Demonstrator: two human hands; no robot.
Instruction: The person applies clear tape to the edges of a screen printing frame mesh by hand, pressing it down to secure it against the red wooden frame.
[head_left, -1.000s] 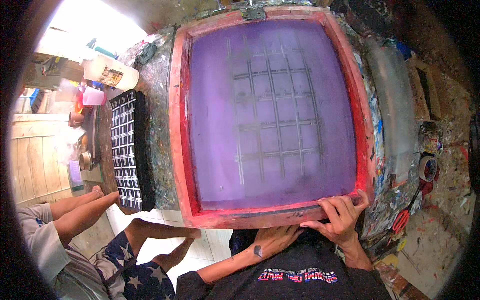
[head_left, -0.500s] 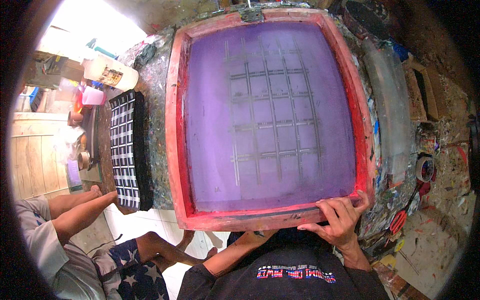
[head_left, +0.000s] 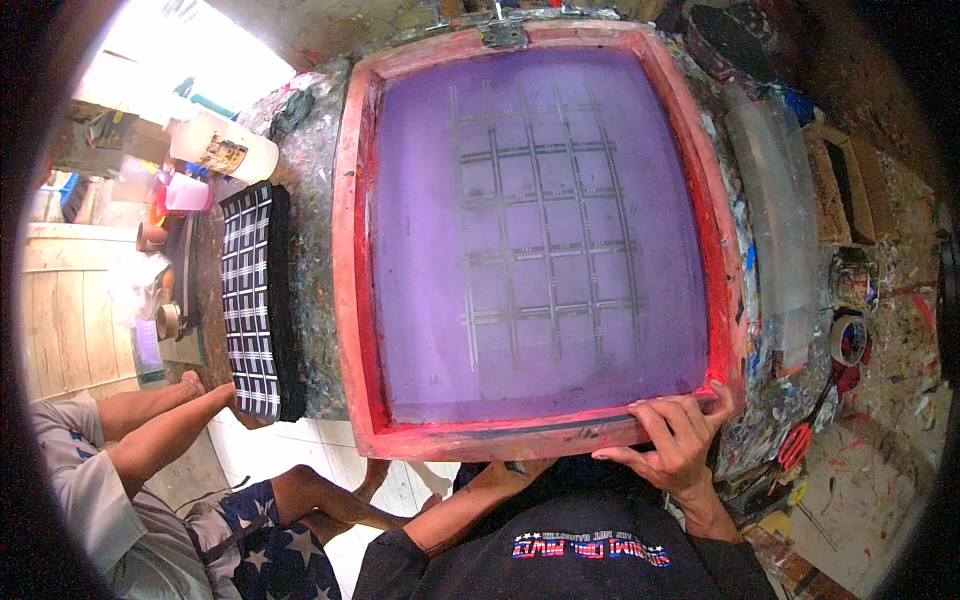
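Observation:
A large screen-printing frame [head_left: 350, 250] with a pink-red wooden rim and purple mesh [head_left: 420, 300] spreads out before me. A dark grid of crossing lines shows in the middle of the mesh. At the near right corner my right hand [head_left: 675, 435] grips the rim, its thumb on the near outer side and its fingers over the top. My left forearm [head_left: 470, 510] reaches to the frame's near edge, where the left hand disappears beneath it; its fingers are hidden. A metal hinge clamp [head_left: 503, 33] is at the frame's far edge.
Left of the frame lies a stack of black cloth pieces [head_left: 250, 300] with a white grid print. Beyond it is a whitish plastic container [head_left: 225, 145]. Another person [head_left: 130, 490] sits at lower left. On the right are a tape roll [head_left: 850, 340] and red-handled scissors [head_left: 795, 445].
The frame's near right corner and my right hand have shifted very slightly left. Otherwise the hands and surroundings look the same.

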